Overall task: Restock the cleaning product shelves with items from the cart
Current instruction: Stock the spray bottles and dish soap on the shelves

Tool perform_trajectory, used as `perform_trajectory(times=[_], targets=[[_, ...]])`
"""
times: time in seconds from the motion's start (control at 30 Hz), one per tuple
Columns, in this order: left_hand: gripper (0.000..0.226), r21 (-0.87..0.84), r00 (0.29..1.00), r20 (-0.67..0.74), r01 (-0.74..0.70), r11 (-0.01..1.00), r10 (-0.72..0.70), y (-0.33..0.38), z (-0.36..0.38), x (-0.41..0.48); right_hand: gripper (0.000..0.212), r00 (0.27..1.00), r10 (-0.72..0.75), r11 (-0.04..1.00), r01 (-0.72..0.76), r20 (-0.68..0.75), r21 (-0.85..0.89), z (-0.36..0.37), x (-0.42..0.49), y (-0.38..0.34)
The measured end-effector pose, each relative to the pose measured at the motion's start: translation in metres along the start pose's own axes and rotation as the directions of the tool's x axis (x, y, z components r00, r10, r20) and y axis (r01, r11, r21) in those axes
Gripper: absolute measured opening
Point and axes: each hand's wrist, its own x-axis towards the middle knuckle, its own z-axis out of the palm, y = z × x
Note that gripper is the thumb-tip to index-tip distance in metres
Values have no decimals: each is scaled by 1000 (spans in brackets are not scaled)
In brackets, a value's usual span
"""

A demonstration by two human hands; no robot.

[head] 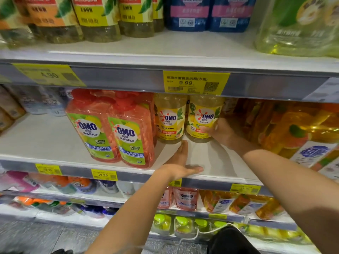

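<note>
Just below the 9.99 price tag (195, 82), the right hand (219, 133) grips the upright yellow OMO bottle (204, 114); lower, the left hand (180, 164) lies flat, empty, on the shelf (45, 140).

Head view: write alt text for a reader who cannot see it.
A person's right hand grips a yellow OMO bottle on the middle shelf, beside a similar bottle; the left hand lies open on the shelf. Two red OMO bottles stand further left.

yellow omo bottle (203, 119), red bottles (113, 129)
</note>
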Motion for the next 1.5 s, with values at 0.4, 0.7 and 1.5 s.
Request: perform_trajectory(times=[0.4, 0.7, 1.5], targets=[[15, -616, 896, -424, -180, 767, -131, 56, -30, -40, 9, 948, 144, 967, -73, -283, 246, 6, -88, -34], [12, -637, 893, -450, -340, 692, 25, 67, -64, -170, 4, 996, 17, 942, 14, -87, 336, 26, -196, -120], [11, -732, 157, -676, -33, 680, -720, -186, -79, -621, 7, 471, -205, 972, -6, 858, 236, 417, -388, -285]])
